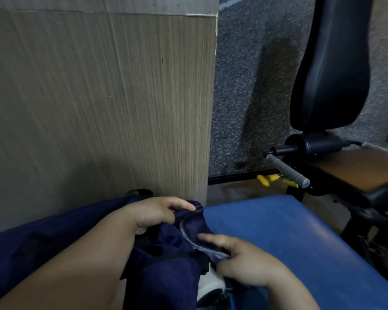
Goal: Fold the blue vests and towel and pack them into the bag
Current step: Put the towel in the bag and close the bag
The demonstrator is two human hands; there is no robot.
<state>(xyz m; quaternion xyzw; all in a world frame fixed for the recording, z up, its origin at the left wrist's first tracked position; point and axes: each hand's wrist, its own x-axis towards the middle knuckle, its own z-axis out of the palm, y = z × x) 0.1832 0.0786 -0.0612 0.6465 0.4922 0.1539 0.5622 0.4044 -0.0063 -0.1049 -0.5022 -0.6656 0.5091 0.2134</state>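
Note:
A dark navy bag [166, 260] with a zip along its mouth lies at the bottom centre, against the near edge of a wooden table. My left hand [152, 214] grips the far rim of the bag's mouth beside the zip. My right hand [240, 260] pinches the near rim, where a pale grey lining shows. Between the two hands the mouth is held apart. A bright blue surface [289, 242] fills the lower right beside the bag; whether it is a vest, a towel or a cushion I cannot tell. More dark navy cloth [43, 231] spreads to the left under my left forearm.
The wooden table [99, 97] fills the upper left. A black office chair [329, 70] with a grey lever [287, 170] and a brown seat stands at the right on grey carpet [244, 86]. Yellow plastic pieces [267, 179] lie by the chair base. Something white [211, 287] shows below the bag.

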